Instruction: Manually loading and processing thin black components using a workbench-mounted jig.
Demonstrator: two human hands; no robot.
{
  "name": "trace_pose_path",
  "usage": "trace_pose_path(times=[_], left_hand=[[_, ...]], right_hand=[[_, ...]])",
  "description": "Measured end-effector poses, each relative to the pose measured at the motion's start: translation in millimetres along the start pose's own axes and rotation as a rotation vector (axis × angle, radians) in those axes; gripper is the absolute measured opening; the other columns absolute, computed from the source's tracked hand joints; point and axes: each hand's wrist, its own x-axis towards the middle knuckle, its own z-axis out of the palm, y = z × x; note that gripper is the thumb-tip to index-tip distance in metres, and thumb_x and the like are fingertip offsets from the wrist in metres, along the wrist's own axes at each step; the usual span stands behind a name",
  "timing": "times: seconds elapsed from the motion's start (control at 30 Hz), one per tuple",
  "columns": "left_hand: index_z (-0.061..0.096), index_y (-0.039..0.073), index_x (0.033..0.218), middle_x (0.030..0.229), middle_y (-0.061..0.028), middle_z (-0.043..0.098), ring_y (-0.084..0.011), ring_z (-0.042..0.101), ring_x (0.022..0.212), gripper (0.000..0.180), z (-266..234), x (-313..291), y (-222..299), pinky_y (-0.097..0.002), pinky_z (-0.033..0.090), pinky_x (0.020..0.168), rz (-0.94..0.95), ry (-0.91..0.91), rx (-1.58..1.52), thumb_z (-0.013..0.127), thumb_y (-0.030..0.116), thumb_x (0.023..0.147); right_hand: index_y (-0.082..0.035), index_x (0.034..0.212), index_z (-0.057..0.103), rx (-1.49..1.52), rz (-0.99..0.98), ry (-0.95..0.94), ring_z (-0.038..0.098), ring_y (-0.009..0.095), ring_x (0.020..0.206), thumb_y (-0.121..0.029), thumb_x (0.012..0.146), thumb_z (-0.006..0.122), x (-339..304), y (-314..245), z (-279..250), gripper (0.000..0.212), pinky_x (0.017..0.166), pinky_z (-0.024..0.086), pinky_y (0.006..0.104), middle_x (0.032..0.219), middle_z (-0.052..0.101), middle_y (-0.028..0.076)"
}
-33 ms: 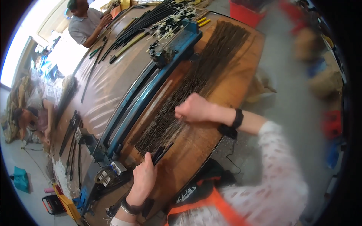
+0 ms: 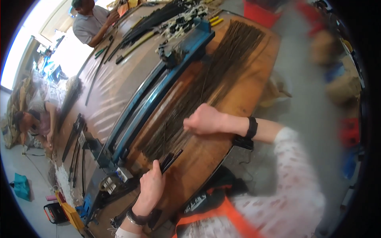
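A wide bundle of long, thin brown rods [image 2: 234,45], ridged like springs, lies along the wooden table. My right hand [image 2: 207,119] is a closed fist above the bundle's right edge. A thin line like a single rod runs up from that fist; the fingers hide how it is held. Near the bundle's lower end, my left hand [image 2: 152,185] is wrapped round some black tubes [image 2: 171,158], thumb stretched along them. Their dark ends point up and right past the thumb. Left of the bundle stands a blue metal rail fixture [image 2: 158,93].
Black rods and white-tipped pieces [image 2: 180,23] are heaped at the far end. One person [image 2: 89,23] works at the far left, another person [image 2: 39,119] at the left edge. A red bin [image 2: 260,15] stands beyond the table. Nearby, a yellow board [image 2: 71,214] leans at the lower left.
My right fist has shifted slightly down. My left hand keeps its hold on the black tubes in nearly the same place.
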Motion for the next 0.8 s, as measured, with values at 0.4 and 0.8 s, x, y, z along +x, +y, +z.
trace_pose_path(times=[0.4, 0.8], left_hand=[[0.048, 0.004, 0.108, 0.071, -0.0202, 0.067, -0.0413, 0.067, 0.065, 0.032, 45.8, -39.2, 9.3, -0.0509, 0.053, 0.054, 0.023, -0.044, -0.067, 0.065, 0.024, 0.092], [0.053, 0.008, 0.099, 0.086, -0.0142, 0.066, -0.0343, 0.068, 0.075, 0.042, 59.1, -59.3, 10.7, -0.0452, 0.052, 0.057, -0.075, 0.079, -0.101, 0.069, 0.045, 0.087]], right_hand=[[-0.013, 0.100, 0.061, 0.342, -0.289, -0.096, 0.065, 0.030, 0.058, -0.050, 0.081, 0.070, -18.3, -65.1, 32.0, 0.043, 0.050, 0.050, 0.0404, 0.061, 0.062, 0.006], [-0.009, 0.120, 0.062, 0.242, -0.184, -0.048, 0.064, 0.025, 0.066, -0.067, 0.064, 0.072, -32.1, -73.9, 16.3, 0.081, 0.057, 0.049, 0.0358, 0.071, 0.061, 0.006]])
